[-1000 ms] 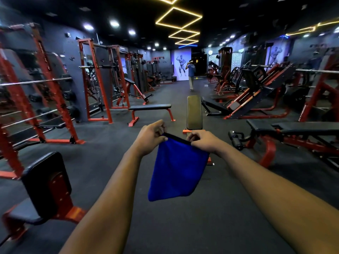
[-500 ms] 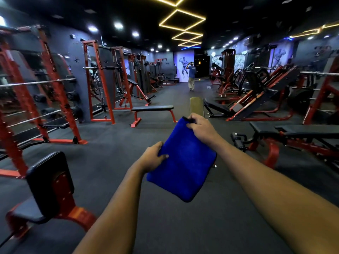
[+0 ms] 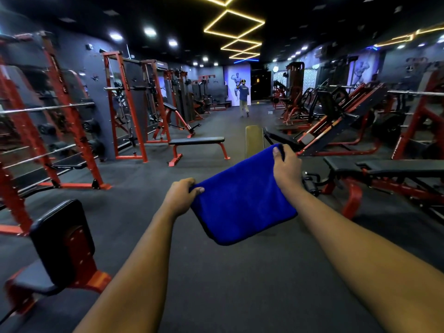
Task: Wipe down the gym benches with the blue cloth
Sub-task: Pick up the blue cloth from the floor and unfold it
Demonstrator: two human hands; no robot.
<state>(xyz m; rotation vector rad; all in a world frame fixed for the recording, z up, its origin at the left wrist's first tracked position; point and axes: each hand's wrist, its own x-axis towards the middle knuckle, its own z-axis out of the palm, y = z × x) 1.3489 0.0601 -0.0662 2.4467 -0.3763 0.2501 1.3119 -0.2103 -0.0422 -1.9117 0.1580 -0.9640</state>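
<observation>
Soft blue microfibre cloth w/ dark edging was held up in the air in front of the person, above the dark rubber floor, touching no bench; it looked folded & tilted, its upper right corner higher than its left side. Left hand gripped the cloth's left edge, fingers curled round it & thumb on the front; right hand gripped the upper right corner, thumb over the front face, fingers wrapped behind; both forearms were bare & stretched fwd. Just beyond the cloth stood a narrow olive-tan padded bench, its lower part hidden behind the cloth's top edge; to its left, apart, a flat bench w/ black pad & red legs; on the right, a long black-padded adjustable bench on a red frame. At lower left sat a small black-padded seat w/ red steel base. Red steel racks w/ bars lined the left wall; angled red-and-black machines filled the right side. At the far end of the aisle a person in a blue top & light trousers was seen from behind, well apart; yellow strip lights in square outlines ran along the black ceiling.
</observation>
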